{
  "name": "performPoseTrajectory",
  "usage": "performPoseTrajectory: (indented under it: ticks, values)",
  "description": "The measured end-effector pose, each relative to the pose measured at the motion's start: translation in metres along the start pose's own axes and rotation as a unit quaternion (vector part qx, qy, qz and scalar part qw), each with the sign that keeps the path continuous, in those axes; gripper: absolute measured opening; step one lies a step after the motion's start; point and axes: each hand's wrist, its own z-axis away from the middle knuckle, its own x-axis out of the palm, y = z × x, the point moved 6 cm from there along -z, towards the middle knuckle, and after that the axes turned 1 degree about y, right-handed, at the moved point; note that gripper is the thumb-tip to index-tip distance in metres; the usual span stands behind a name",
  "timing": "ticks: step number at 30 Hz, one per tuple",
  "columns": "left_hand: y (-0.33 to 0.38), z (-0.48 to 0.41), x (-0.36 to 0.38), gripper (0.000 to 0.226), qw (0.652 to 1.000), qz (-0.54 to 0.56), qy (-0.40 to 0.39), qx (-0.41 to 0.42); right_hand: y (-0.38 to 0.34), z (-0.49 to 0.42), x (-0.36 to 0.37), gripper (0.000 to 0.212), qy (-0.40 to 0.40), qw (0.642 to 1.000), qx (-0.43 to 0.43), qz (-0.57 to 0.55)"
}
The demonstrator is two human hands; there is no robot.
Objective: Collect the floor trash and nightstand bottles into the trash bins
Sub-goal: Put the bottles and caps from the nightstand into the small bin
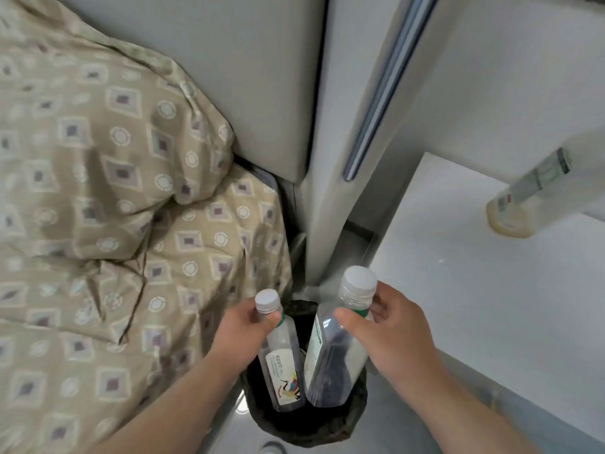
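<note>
My left hand (pixel 240 335) grips the neck of a small clear bottle (pixel 282 365) with a white cap and a colourful label. My right hand (pixel 389 335) holds a larger clear bottle (pixel 337 358) by its shoulder, just under its white cap. Both bottles hang upright over the mouth of a round bin lined with a black bag (pixel 304 427) on the floor between the bed and the nightstand. Their lower ends sit inside the bin's opening. A third bottle (pixel 523 194) with a little yellowish liquid stands on the white nightstand (pixel 474 290) at the right.
A bed with a beige patterned duvet (pixel 114 224) fills the left side and reaches close to the bin. A grey padded headboard (pixel 262 77) and a wall panel stand behind. The toe of a shoe (pixel 271 448) shows at the bottom edge.
</note>
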Motion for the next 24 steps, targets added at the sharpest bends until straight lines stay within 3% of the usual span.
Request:
performPoseTrajectory:
  ticks: [3, 8, 14, 20, 24]
  values:
    - [-0.021, -0.020, 0.011, 0.011, 1.000, -0.012, -0.006, -0.001, 0.020, -0.009, 0.027, 0.022, 0.009, 0.998, 0.003, 0.063]
    - [-0.054, -0.054, 0.028, 0.020, 0.998, -0.066, -0.003, -0.020, 0.028, -0.013, 0.052, 0.033, 0.042, 0.978, -0.082, 0.187]
    - [-0.089, -0.073, 0.058, 0.019, 0.985, -0.161, -0.013, -0.052, 0.071, -0.002, 0.062, 0.037, 0.018, 0.988, -0.009, 0.154]
    - [-0.119, -0.080, 0.077, 0.028, 0.987, -0.137, -0.026, -0.085, 0.098, -0.004, 0.065, 0.035, 0.017, 0.987, 0.040, 0.154]
    - [-0.112, -0.067, 0.068, 0.042, 0.987, -0.147, -0.001, -0.063, 0.105, -0.006, 0.068, 0.036, 0.013, 0.990, 0.060, 0.131]
